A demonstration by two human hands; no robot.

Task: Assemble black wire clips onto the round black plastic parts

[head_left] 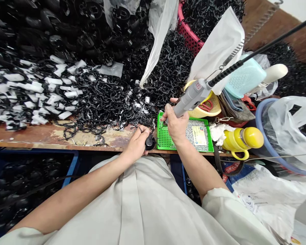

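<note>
My right hand (176, 123) is wrapped round a grey electric screwdriver (191, 97), which hangs tilted from a black cord and a coiled spring. Its tip is hidden by my fingers, over the left part of a green perforated tray (165, 137). Many small silvery screws (205, 126) lie in that tray, with a card (199, 135) on top of them. At the bench's front edge my left hand (140, 137) grips a small round black plastic part (150, 142), just left of the tray. The fingers cover some of this part.
Heaps of small black plastic pieces (104, 98) and white pieces (53, 86) cover the bench's back and left. To the right stand a yellow bottle (241, 139), a yellow basket (209, 105) and a blue tub (260, 119). A blue crate (72, 166) sits below the bench edge.
</note>
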